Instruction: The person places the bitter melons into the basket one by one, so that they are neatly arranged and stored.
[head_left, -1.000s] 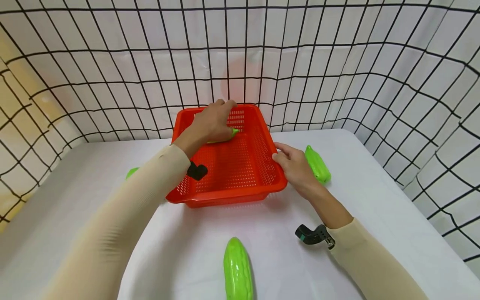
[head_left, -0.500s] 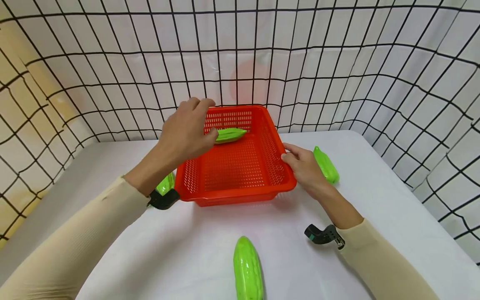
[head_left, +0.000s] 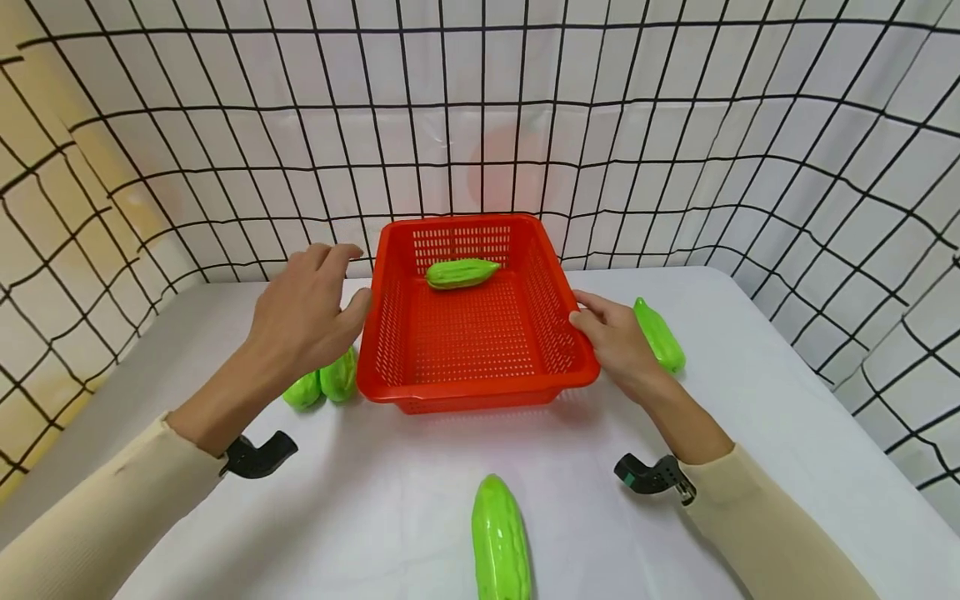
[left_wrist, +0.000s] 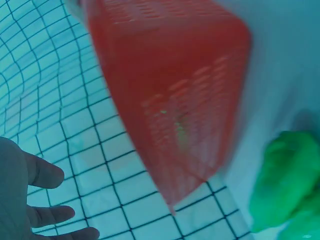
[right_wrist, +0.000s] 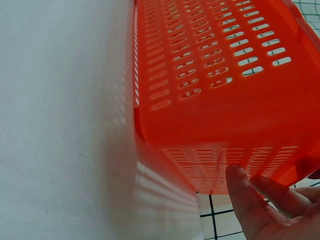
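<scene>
A red perforated plastic basket stands on the white surface, with one green ridged gourd lying inside near its back wall. My right hand grips the basket's right rim; in the right wrist view its fingers lie against the outer wall. Left of the basket, my left hand is in the air, empty, fingers spread and slightly bent. Below it two more green gourds lie side by side, partly covered by the hand and wrist. The left wrist view shows them blurred as green shapes.
Another green gourd lies right of the basket, beside my right hand. A longer one lies at the front, cut off by the frame edge. Black wire mesh fences the back and sides of the white tabletop.
My left hand has come out of the basket and moved left and down, over the gourds there. The gourd inside is now fully visible. My right hand keeps hold of the rim.
</scene>
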